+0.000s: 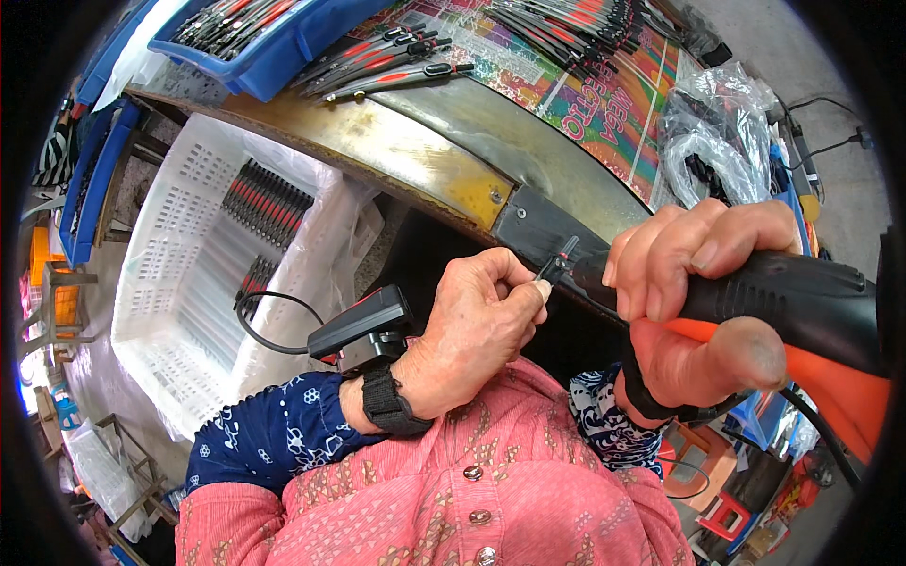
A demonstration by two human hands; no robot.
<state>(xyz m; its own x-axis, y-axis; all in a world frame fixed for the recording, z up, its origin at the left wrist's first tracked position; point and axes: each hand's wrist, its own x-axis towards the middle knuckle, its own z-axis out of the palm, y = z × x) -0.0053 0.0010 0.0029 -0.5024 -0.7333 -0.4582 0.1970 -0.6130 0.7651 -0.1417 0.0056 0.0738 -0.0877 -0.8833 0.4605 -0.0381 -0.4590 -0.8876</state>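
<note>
My left hand (481, 307) is closed in a pinch, thumb against index finger, on a small black piece with a red part (562, 259). A narrow end of a long black tool (783, 292) with a ribbed body lies close to that piece; whether they touch I cannot tell. My right hand (698, 274) is closed round the tool, fingers over its top and thumb on the near side. Below the tool shows a smooth orange-red part (840, 387). The exact kind of the tool and of the small piece cannot be made out.
A worn metal-edged table (377, 141) bears slim black-and-red pieces (566, 33) in piles. A blue bin (255, 71) holds more. At left, a white perforated basket (179, 283), lined with plastic, contains rows of similar pieces (267, 203). Clear plastic bags (722, 113) lie at right.
</note>
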